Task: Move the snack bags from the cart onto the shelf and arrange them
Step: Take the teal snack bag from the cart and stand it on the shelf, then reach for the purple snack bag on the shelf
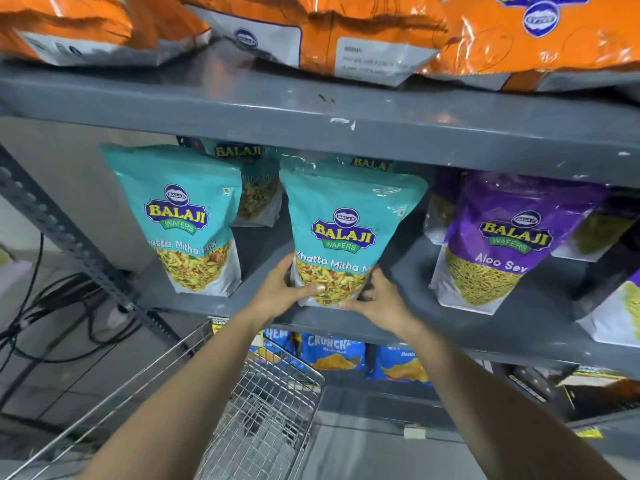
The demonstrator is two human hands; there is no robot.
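Observation:
A teal Khatta Mitha Mix bag (349,223) stands upright on the grey middle shelf (194,303). My left hand (284,289) grips its lower left corner, thumb across the front. My right hand (379,299) holds its lower right corner. Another teal bag (187,216) stands to the left, and more teal bags (256,188) stand behind. A purple Aloo Sev bag (498,244) stands to the right. The wire cart (263,410) sits below my arms; no bags show in the part I can see.
Orange bags (363,29) lie on the shelf above. Blue snack bags (332,351) fill the shelf below. More purple bags (616,306) stand at the far right. A perforated grey upright (69,244) and black cables (52,306) are on the left.

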